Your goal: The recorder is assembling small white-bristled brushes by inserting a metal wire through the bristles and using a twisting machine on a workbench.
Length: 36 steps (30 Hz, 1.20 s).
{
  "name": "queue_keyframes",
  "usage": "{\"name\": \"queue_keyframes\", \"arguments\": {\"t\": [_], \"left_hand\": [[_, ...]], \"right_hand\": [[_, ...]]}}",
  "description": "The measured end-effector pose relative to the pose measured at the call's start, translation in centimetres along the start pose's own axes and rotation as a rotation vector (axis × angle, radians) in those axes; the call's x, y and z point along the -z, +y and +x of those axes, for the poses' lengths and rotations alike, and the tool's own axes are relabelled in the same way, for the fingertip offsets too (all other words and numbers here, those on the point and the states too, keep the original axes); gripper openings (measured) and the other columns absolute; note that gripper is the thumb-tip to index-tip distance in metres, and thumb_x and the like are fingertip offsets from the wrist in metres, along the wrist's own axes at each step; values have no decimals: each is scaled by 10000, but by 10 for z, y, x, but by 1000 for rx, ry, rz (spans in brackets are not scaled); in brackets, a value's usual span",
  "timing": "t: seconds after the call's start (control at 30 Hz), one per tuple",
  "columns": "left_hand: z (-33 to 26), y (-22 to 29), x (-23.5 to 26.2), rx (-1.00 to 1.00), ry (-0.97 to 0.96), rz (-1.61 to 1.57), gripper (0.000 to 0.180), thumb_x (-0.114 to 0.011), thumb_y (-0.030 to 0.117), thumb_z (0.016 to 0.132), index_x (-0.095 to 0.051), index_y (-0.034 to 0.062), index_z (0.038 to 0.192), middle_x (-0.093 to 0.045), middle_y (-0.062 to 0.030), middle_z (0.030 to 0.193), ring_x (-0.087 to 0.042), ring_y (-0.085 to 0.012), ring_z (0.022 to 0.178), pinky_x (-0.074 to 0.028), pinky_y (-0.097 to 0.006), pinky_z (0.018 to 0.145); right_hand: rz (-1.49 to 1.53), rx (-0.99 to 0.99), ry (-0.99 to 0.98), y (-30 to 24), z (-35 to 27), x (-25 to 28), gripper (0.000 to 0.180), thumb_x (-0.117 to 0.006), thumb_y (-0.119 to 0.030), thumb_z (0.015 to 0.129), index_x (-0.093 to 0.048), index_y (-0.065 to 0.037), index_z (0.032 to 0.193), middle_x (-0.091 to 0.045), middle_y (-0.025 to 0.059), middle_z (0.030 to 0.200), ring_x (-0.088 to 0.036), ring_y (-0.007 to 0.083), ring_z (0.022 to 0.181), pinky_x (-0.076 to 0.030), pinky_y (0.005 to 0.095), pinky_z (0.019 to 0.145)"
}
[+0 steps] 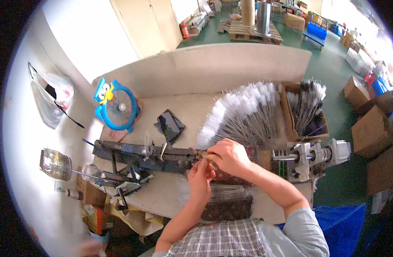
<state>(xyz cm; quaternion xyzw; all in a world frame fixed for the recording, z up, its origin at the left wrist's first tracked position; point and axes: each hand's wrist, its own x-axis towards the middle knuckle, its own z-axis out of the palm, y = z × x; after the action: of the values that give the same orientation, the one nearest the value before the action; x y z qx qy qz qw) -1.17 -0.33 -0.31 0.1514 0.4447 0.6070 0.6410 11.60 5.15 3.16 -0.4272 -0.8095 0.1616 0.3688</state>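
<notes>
My left hand [200, 176] and my right hand [229, 155] meet at the middle of the bench, at the right end of a long dark metal rail fixture [138, 155]. The fingers of both are closed in a pinch. Whatever small piece lies between the fingertips is too small and blurred to name. Beyond my right hand lies a fanned heap of brushes [248, 111] with white bristle heads and thin wire stems. Just below the hands, another bunch of thin wire stems [224, 193] lies close to my body, partly blurred.
A cardboard box [286, 115] holds more brushes, some dark-tipped. At the right sits a motor unit [310, 157] with a metal shaft. A blue cartoon-shaped fan [119, 107] and a black phone [170, 125] are at the left. A low panel [205, 68] borders the bench's far side.
</notes>
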Motion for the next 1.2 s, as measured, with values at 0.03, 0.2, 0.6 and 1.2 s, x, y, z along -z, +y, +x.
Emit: {"name": "queue_keyframes", "arguments": {"t": [0.03, 0.2, 0.6, 1.2], "left_hand": [[0, 0, 0, -41, -1, 54, 165, -575, 220, 894, -585, 58, 862, -579, -35, 685, -508, -103, 540, -398, -237, 489], [-3, 5, 6, -29, -150, 249, 348, -454, 379, 939, -565, 49, 926, -610, -53, 751, -587, -144, 644, -453, -260, 561], [4, 0, 6, -39, -81, -206, 382, -397, 400, 951, -494, 47, 1063, -570, -74, 1016, -546, -164, 949, -426, -310, 836], [0, -2, -9, -96, -22, -168, 117, -563, 57, 852, -543, 25, 962, -600, -62, 952, -597, -127, 857, -487, -270, 760]], "right_hand": [[-4, -20, -38, -3, 1, 6, 173, -605, -238, 758, -649, -74, 787, -627, 94, 752, -596, 303, 782, -486, 397, 700], [66, -127, -97, -5, 3, 6, 170, -632, -207, 757, -687, -62, 826, -651, 93, 773, -615, 267, 760, -492, 350, 684], [-248, 33, 152, -33, -6, -22, 369, -732, -254, 651, -643, -77, 963, -631, 34, 913, -573, 219, 886, -443, 361, 754], [-225, 150, 148, -11, -23, 10, 246, -698, -219, 672, -685, -164, 912, -619, -6, 924, -555, 193, 930, -424, 343, 779]]}}
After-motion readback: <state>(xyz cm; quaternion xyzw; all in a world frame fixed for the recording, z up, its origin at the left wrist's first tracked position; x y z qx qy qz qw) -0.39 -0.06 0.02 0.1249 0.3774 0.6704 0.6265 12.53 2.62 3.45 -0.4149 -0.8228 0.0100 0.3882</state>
